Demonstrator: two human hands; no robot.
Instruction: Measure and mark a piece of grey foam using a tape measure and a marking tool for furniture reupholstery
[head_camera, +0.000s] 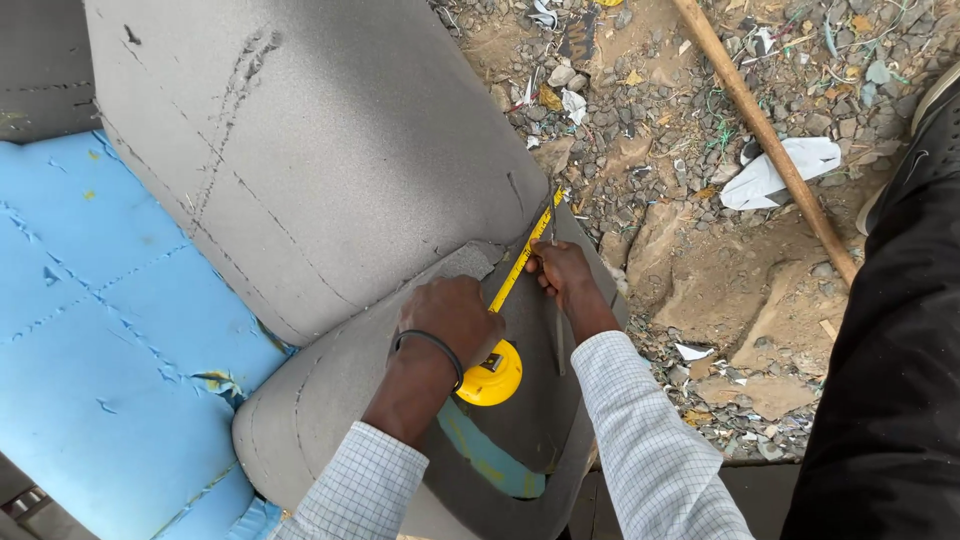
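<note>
Nearest the camera: two forearms in checked white sleeves (640, 440) reach down onto a curved sheet of grey foam (330, 150).

Left hand (455, 315), black band on the wrist, is pressed knuckles-up over a yellow tape measure case (490, 375). The fingers are curled round the case, pinning it against the foam, probably so the case acts as the fixed end.

From the case the yellow tape blade (525, 255) runs up and away along the foam's fold. Right hand (565, 280) is clenched on the blade partway along, fingertips pressing it flat to the foam; a thin dark tool, possibly a marker or blade, lies under that hand, though I cannot identify it. Holding at two points keeps the blade taut and straight.

Left of the foam: blue foam sheet (90, 330), scored with lines.

Beyond: stony ground with litter, a wooden pole (765, 130) lying diagonally, crumpled white paper (790, 165). Dark-clothed person (890, 350) at right edge.
</note>
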